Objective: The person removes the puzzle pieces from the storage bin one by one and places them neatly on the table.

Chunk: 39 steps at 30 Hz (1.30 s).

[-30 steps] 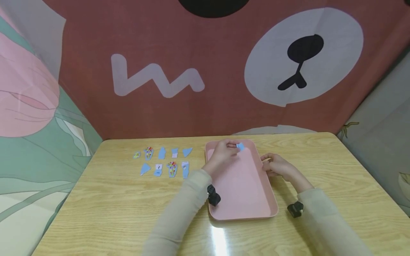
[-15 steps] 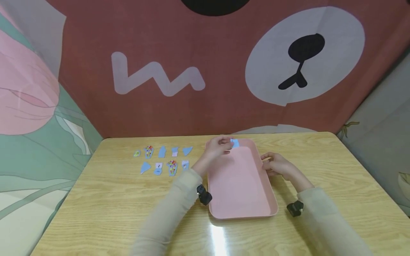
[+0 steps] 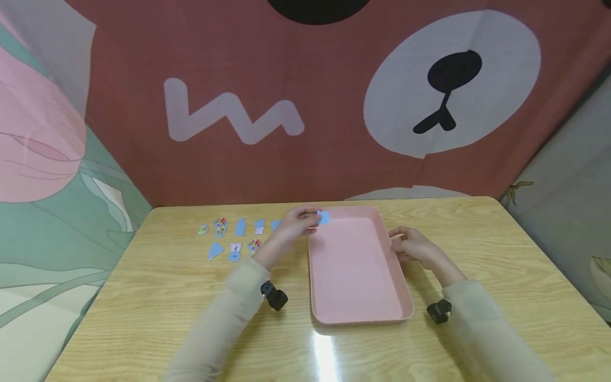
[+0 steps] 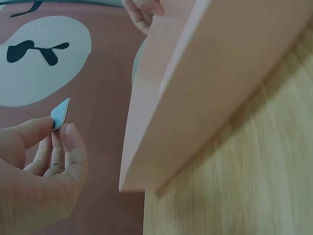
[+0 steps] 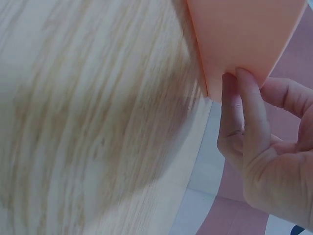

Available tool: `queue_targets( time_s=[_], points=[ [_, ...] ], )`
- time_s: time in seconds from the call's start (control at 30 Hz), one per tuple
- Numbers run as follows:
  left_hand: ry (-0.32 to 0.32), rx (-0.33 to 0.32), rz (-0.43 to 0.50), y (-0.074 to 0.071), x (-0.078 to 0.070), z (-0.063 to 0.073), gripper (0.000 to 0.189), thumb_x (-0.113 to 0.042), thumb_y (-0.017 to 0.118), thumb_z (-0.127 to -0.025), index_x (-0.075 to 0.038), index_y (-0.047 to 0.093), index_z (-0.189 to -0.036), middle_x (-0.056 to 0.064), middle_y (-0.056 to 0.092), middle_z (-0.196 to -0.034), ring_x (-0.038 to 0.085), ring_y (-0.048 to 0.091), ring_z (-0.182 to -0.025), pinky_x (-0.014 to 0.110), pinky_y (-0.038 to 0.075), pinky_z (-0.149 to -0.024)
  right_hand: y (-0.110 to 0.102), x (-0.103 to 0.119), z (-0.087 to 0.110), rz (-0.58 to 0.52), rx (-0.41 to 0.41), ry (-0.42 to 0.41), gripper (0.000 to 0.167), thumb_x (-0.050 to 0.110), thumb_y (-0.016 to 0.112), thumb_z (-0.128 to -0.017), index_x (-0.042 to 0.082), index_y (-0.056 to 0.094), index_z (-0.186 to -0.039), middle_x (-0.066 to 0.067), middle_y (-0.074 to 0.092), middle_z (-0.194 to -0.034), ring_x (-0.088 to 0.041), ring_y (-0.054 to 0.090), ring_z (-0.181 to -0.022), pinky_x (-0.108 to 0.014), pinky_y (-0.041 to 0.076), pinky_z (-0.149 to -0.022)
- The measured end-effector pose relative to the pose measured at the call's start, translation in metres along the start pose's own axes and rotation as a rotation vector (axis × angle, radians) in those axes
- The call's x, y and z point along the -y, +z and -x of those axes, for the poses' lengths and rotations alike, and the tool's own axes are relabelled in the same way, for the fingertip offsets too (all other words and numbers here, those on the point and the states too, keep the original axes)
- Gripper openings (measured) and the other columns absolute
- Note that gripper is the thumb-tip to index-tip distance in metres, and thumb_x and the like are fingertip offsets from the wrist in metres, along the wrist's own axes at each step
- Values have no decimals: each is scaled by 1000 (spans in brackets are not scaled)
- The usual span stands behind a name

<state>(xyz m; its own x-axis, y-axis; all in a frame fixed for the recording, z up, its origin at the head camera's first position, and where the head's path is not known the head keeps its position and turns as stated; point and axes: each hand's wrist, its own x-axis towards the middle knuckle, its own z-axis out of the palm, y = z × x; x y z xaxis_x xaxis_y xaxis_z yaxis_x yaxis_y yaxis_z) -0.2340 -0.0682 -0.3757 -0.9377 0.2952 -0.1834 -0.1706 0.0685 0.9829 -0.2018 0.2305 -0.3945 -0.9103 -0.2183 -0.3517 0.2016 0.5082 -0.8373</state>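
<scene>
My left hand (image 3: 293, 228) pinches a small, flat light-blue piece (image 3: 324, 217) between thumb and fingertips, over the far left corner of the pink tray (image 3: 360, 276). In the left wrist view, the blue piece (image 4: 60, 115) shows a thin pale edge and a slanted outline. My right hand (image 3: 414, 248) holds the tray's right wall near its far end. The right wrist view has two of its fingers (image 5: 252, 107) against the outer wall, with another finger reaching the rim. Inside, the tray's floor is bare.
Left of the tray, several flat cut-out pieces lie in two rows, among them a blue triangle (image 3: 216, 251) and a multicoloured piece (image 3: 220, 227). My left forearm hides part of the near row. A printed cloth (image 3: 238, 175) stands behind the wooden table (image 3: 143, 318).
My left hand has moved left with the blue piece, from over the tray's far middle to its far left corner. The right hand and the tray have stayed in place.
</scene>
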Motion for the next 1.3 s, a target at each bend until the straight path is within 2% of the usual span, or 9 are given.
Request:
queue_targets(
  time_s=[0.17, 0.33, 0.57, 0.63, 0.93, 1.0, 1.13, 1.2, 1.3],
  points=[
    [-8, 2, -41, -24, 2, 14, 39, -12, 52, -98, -2, 48, -135, 9, 55, -122, 33, 52, -121, 46, 44, -107, -1, -2, 0, -9, -3, -6, 54, 5, 51, -87, -13, 33, -134, -18, 56, -106, -10, 62, -80, -26, 58, -73],
    [-22, -34, -75, -53, 5, 27, 42, -13, 52, -98, -2, 44, -138, 9, 53, -124, 32, 51, -120, 46, 44, -108, -3, -1, 1, -22, -12, 0, 54, 4, 50, -86, -13, 32, -134, -20, 56, -108, -9, 62, -80, -26, 58, -73],
    [-48, -138, -173, -97, 10, 44, 45, -16, 51, -99, -1, 42, -141, 0, 54, -116, 11, 56, -104, 35, 48, -103, -3, -1, 1, -22, -13, 9, 55, 6, 51, -85, -12, 33, -134, -24, 56, -113, -9, 62, -81, -24, 57, -72],
    [-53, -157, -195, -108, 11, 49, 47, -17, 50, -99, -1, 40, -142, 0, 53, -116, 9, 55, -104, 35, 48, -104, -3, -1, 0, -24, -12, 10, 54, 6, 51, -86, -12, 33, -134, -23, 56, -113, -8, 62, -81, -24, 57, -72],
    [-59, -194, -253, -145, 19, 72, 50, -22, 46, -101, -1, 35, -145, 15, 44, -138, 28, 44, -128, 40, 42, -110, -3, -3, 0, -33, -11, 12, 55, 6, 51, -85, -12, 33, -134, -24, 57, -114, -9, 63, -81, -24, 57, -73],
    [-72, -206, -260, -152, 22, 76, 51, -22, 46, -101, -1, 34, -146, 13, 44, -138, 23, 48, -125, 33, 46, -107, -2, -3, 0, -32, -11, 13, 55, 6, 51, -85, -12, 33, -134, -25, 57, -115, -9, 63, -82, -24, 57, -73],
    [-87, -227, -266, -167, 25, 84, 53, -23, 46, -101, 0, 31, -147, 10, 46, -136, -4, 52, -103, 22, 50, -99, -2, -2, 0, -31, -13, 16, 55, 6, 51, -85, -12, 33, -134, -25, 57, -116, -9, 63, -82, -24, 57, -72],
    [-85, -243, -273, -175, 27, 88, 54, -22, 47, -101, 1, 31, -147, 1, 52, -125, -12, 51, -93, 17, 51, -93, -2, -2, 0, -32, -15, 19, 55, 6, 51, -85, -12, 33, -133, -25, 58, -115, -9, 63, -82, -24, 57, -72],
    [-73, -274, -287, -187, 30, 94, 54, -21, 48, -100, 5, 33, -145, -15, 55, -105, -15, 50, -88, 15, 52, -89, -2, -2, 0, -31, -16, 20, 55, 6, 51, -85, -12, 33, -134, -25, 58, -116, -9, 63, -82, -24, 57, -73]
  ],
)
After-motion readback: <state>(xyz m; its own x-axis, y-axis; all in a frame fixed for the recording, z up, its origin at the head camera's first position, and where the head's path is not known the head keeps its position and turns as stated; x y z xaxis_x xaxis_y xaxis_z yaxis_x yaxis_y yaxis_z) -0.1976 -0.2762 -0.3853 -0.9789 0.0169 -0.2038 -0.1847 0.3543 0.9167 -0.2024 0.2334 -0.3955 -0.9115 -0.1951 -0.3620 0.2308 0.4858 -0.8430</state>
